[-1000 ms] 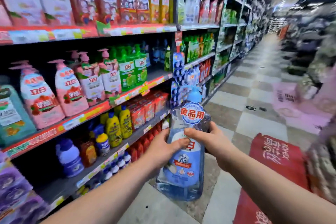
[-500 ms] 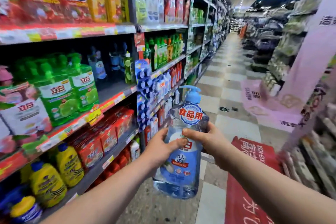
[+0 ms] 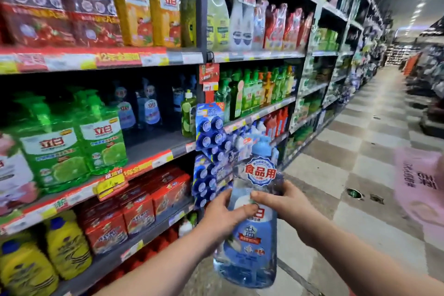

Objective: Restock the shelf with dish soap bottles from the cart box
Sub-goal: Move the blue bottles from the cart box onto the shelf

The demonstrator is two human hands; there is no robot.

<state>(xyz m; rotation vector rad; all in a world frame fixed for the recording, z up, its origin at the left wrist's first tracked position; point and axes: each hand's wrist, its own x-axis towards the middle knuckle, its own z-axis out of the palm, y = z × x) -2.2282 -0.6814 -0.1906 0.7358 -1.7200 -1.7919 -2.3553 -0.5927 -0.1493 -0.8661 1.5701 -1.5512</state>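
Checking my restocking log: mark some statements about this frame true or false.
1. Both the left hand and right hand grip the clear blue dish soap bottle. True.
2. That bottle stands on a shelf. False: it is held in the air, off any shelf.
3. Blue-labelled bottles stand at the back of the grey middle shelf, right of the green pump bottles. True.
4. The held bottle's light-blue cap is missing. False: it is on.
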